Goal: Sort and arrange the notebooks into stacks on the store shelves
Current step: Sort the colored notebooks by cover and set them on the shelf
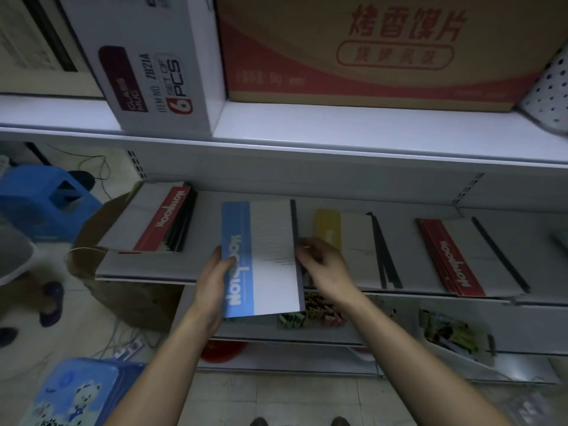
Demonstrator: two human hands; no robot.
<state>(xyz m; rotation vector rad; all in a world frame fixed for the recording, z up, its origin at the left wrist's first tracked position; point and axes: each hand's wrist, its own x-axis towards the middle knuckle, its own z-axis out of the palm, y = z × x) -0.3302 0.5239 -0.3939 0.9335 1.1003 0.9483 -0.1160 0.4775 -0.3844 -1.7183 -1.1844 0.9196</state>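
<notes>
white mug box [153, 72] | red-brown carton [368, 47] | blue stool [40, 204] | wrapped sweets [310, 312] | bear-print tin [73, 395]

Both bare forearms extend forward from the lower edge of the view and converge, the left forearm [166, 364] rising from lower centre and the right forearm [415, 358] from lower right. The left grip [215, 278] holds the blue notebook [270, 235] at its left edge, thumb laid over the cover and fingers hidden beneath. The right grip [325, 269], back of hand uppermost, has its fingers [304, 250] curled onto the notebook's right, bound edge.
</notes>
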